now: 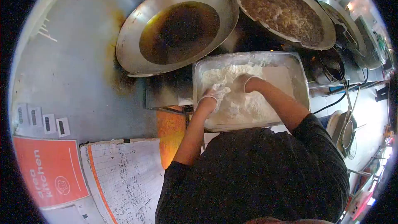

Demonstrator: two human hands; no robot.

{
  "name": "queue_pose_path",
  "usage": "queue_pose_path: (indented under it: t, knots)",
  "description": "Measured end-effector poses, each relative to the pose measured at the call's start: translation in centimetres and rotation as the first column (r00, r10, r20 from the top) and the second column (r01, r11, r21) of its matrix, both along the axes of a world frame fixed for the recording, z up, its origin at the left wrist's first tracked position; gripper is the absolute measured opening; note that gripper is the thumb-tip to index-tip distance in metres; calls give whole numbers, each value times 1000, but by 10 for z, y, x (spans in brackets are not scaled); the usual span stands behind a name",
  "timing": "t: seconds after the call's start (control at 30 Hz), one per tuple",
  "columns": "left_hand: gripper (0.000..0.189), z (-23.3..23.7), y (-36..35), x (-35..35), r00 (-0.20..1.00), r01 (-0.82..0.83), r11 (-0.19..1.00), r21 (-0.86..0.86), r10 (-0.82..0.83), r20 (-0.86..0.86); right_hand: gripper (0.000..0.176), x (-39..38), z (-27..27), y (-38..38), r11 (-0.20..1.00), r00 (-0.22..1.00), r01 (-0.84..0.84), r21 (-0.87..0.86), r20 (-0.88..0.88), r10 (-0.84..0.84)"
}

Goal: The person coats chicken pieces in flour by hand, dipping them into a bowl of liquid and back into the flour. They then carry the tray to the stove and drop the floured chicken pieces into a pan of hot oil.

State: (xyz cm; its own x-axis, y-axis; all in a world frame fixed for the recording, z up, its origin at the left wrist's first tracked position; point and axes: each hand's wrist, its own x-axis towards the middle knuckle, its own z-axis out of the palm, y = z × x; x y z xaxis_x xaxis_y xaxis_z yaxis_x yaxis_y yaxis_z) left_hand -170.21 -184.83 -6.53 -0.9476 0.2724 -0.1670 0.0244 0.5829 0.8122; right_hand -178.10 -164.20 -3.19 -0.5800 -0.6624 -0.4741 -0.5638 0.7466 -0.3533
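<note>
Both my hands are in a large metal tray (304, 95) of pale flour (259, 105). My left hand (214, 94), in a clear glove coated with flour, is over the left side of the tray with its fingers apart. I make out nothing held in it. Near the middle, my right hand (245, 84), also gloved, reaches down into the flour. Its fingers are blurred and hidden there, so whether they grip anything does not show. Heaped, clumpy flour (226, 74) lies along the back, and a smoother patch (277, 76) is at the right.
Behind the tray, a wide wok (128, 49) holds dark oil (180, 33). To its right a second wok (327, 37) bubbles with frothy oil (286, 14). Another pan (360, 37) and a dark pot (327, 66) stand farther right. Strainers (348, 135) hang at the lower right.
</note>
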Motion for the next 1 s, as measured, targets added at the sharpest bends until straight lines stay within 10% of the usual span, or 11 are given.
queue_pose_path:
  t: [0.2, 0.3, 0.4, 0.47, 0.6, 0.7, 0.8, 0.9, 1.0]
  knots:
    - [49, 12, 10, -6, 944, -188, 965, 185, 125, 307, 40, 17, 36, 40, 957, 960, 258, -130, -74, -269]
    - [47, -15, 14, -11, 996, -82, 996, 43, 81, 24, 29, 31, 47, 52, 902, 862, 388, -191, -271, -428]
    - [45, 1, 27, -16, 988, 5, 990, 143, -27, 154, 29, 19, -14, 86, 960, 832, 0, -278, -533, -154]
    - [41, -33, 50, -33, 786, -344, 836, 428, 8, 618, 31, 21, -9, 96, 893, 875, 33, -450, -419, -243]
    - [41, 28, 66, -10, 702, -629, 326, 706, -151, 696, 33, 42, 52, 77, 784, 937, 327, -528, 75, -340]
    - [34, 3, 68, -45, 786, -361, 856, 371, 65, 615, 42, 49, 68, 65, 660, 887, 402, -635, 91, -453]
    - [33, 10, 64, -21, 994, -37, 962, 271, 64, -89, 44, 45, 54, 69, 846, 917, 285, -450, -131, -378]
    - [30, 109, 71, -3, 1000, 16, 991, -129, -14, 16, 46, 41, 38, 67, 836, 938, 301, -460, -13, -345]
    - [29, 59, 56, -15, 956, -125, 822, 556, -50, 289, 43, 37, 57, 76, 848, 924, 380, -370, 99, -370]
